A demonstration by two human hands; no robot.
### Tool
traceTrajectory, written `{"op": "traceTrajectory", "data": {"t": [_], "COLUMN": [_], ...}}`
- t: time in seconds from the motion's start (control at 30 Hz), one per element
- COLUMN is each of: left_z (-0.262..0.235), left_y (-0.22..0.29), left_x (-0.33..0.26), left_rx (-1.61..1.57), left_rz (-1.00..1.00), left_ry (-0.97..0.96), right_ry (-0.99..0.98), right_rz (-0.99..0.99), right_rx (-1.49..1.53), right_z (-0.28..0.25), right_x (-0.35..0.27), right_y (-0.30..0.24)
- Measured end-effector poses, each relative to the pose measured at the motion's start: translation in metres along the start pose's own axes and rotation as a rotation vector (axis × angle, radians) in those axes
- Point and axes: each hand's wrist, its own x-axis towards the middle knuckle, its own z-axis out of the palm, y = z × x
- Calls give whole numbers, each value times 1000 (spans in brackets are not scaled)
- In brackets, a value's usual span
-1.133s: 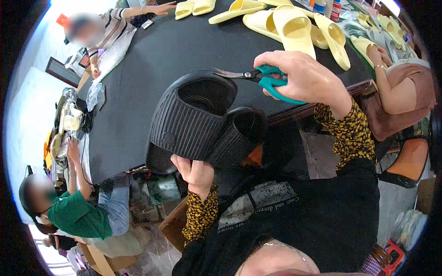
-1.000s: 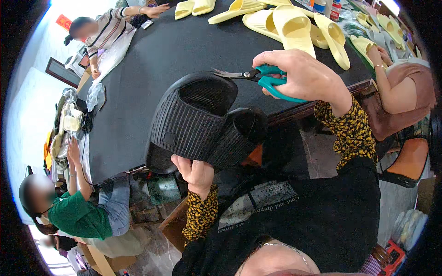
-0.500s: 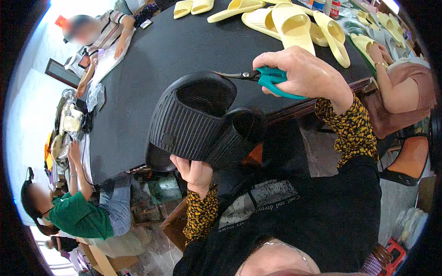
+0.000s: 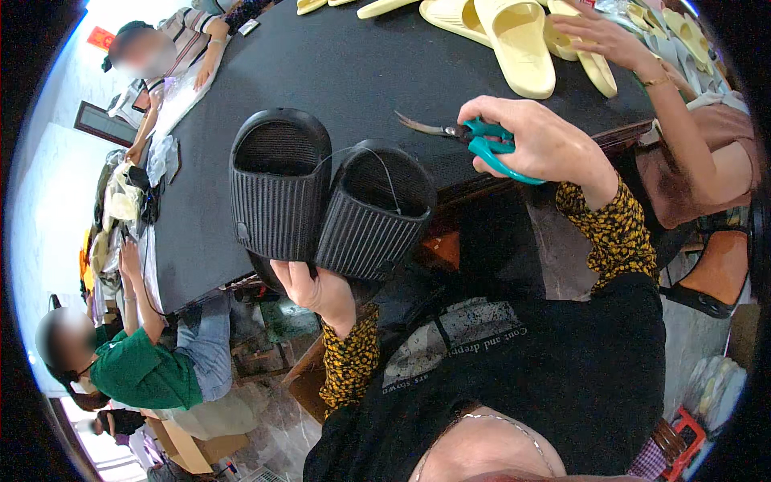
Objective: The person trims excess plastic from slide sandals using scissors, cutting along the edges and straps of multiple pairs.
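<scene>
Fingers of the left hand [image 4: 317,291] curled shut around the lower ends of a pair of black ribbed rubber slide sandals [image 4: 329,201], thumb laid across the near edge, soles turned toward the camera. Held upright and side by side, the two sandals touching along their inner edges, the left one a little higher than the right. Raised in front of the chest, over the near edge of a wide black-topped worktable [image 4: 337,64]. A thin pale thread [image 4: 377,161] arched over the toe opening of the right sandal.

Fingers of the right hand [image 4: 538,145] wrapped closed through the loops of small teal-handled metal scissors [image 4: 466,136], the blades pointing left toward the sandals, narrowly parted or shut, not clear which. Tips just apart from the right sandal, not touching it. Yellow-and-black spotted sleeves [image 4: 602,225] on both forearms, black printed top below.

Farther out on the table, several pale yellow foam slide sandals [image 4: 518,44] lying along the far edge. Another person's hand [image 4: 598,36] resting on one of them at the right, gold bracelet at the wrist. At the far left corner, a person in a striped shirt [image 4: 189,40] bent over clear plastic sheeting. Lower left, a seated person in a green shirt [image 4: 144,369] and jeans beside the table's left side
</scene>
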Motion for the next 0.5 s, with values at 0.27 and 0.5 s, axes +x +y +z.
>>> {"op": "traceTrajectory", "data": {"t": [0.27,0.5], "left_z": [1,2], "left_y": [0,-2], "left_x": [5,4], "left_rx": [74,93], "left_rz": [-7,-31], "left_ry": [28,37], "right_ry": [51,58], "right_rz": [2,7], "right_rx": [-44,-107], "right_z": [7,13], "right_x": [-15,-20], "right_y": [-13,-16]}}
